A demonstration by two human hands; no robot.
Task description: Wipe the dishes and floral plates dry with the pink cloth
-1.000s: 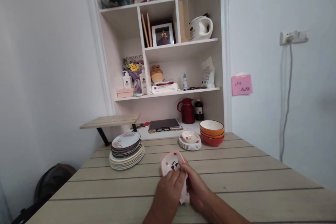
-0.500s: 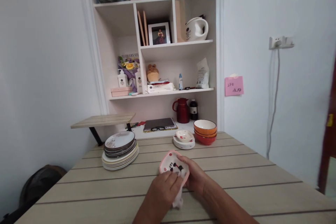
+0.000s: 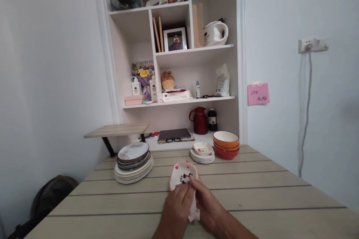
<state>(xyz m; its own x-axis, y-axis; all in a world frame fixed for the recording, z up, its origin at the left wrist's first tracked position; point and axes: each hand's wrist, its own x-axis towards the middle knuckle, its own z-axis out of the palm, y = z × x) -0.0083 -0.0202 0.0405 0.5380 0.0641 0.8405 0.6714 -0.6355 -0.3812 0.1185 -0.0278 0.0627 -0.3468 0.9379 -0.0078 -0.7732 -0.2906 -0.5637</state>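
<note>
Pink-rimmed white dish, glossy and squarish with rounded corners, is near the middle of the pale wood-plank surface, between its left and right edges and well in from the far edge. Dark lettering reading "CAT" and a dark-and-red drawing show inside it. I cannot tell whether its underside touches the planks. I judge it to be glazed ceramic: light, stiff, rather slippery on the smooth faces, and likely to chip or crack if dropped. I would take hold at the rim, thumb inside and fingers supporting the outer wall.

From my end I see two bare hands reaching in from the near side. The right hand comes in from the right, its grip closed on the dish's right-hand side, thumb along the inside of the rim; its other fingers are mostly hidden. The left hand is knuckles up over the dish's near side, fingers bent and close together. Its grip appears closed on a thin, soft white cloth or tissue, whose loose end hangs between the two palms. The fingertips are hidden.
</note>
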